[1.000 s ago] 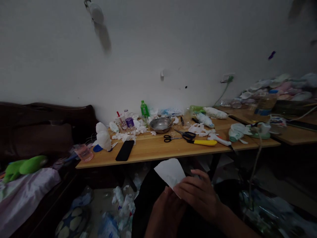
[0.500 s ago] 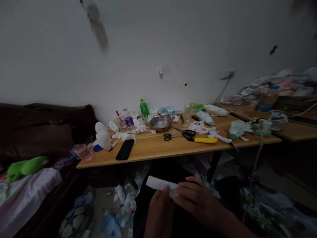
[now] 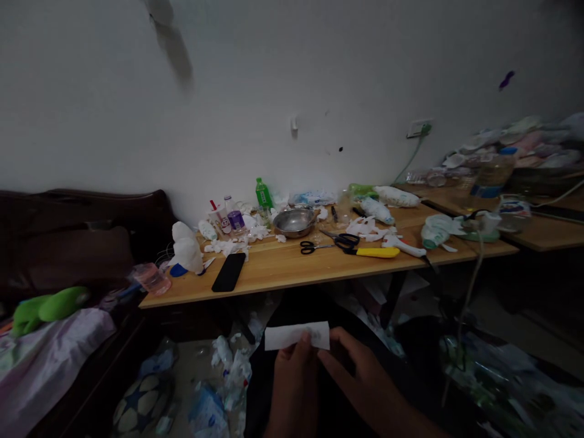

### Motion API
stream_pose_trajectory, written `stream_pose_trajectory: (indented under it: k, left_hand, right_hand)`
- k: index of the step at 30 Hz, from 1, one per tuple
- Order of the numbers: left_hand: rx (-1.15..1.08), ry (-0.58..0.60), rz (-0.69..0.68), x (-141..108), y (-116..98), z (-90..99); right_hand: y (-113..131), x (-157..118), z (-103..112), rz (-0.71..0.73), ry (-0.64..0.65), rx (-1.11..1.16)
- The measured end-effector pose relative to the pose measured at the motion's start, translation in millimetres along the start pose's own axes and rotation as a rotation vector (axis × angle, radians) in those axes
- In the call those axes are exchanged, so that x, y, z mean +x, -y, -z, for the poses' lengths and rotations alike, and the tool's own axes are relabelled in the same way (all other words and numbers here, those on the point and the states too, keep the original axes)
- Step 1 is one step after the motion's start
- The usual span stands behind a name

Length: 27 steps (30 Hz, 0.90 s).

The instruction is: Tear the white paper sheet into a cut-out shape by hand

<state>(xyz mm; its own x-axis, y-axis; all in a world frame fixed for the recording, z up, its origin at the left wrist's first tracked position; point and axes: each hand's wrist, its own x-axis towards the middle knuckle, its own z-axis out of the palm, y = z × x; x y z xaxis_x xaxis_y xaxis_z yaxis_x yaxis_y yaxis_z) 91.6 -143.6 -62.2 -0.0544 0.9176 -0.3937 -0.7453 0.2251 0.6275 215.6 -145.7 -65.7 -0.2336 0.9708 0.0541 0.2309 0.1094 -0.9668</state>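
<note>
A flat white strip (image 3: 283, 338) lies across the fingers of my left hand (image 3: 295, 365), pinched with the thumb on top. My right hand (image 3: 353, 365) is at the strip's right end, its thumb and index finger apart; whether the fingers touch the strip's edge is hard to tell. Both hands are over my dark-clothed lap, in front of the wooden table (image 3: 274, 274). On the table are a black phone (image 3: 229, 272), a metal bowl (image 3: 294, 222), black-handled scissors (image 3: 347, 240) and a yellow-handled tool (image 3: 376, 252).
White scraps, a green bottle (image 3: 263, 193) and a purple-labelled bottle (image 3: 235, 217) stand at the table's back. A pink container (image 3: 152, 278) is at its left edge. A white tool (image 3: 404, 246) and cable are at the right. Plastic litter (image 3: 235, 371) covers the floor.
The strip has turned from slanted to nearly level. My right hand's fingers, earlier over the strip's right end, have moved back and spread apart. The view has shifted slightly.
</note>
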Motion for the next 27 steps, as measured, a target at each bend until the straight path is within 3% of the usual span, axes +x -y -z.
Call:
stream_pose_trajectory:
  k: [5, 27]
  left_hand:
    - [0.0, 0.01, -0.023, 2.1, -1.5, -2.4]
    - [-0.01, 0.157, 0.127, 1.8, 1.2, 1.4]
  right_hand:
    - [0.1, 3.4, -0.5, 0.026, -0.035, 0.052]
    - [-24.7, 4.6, 2.4, 0.095, -0.044, -0.064]
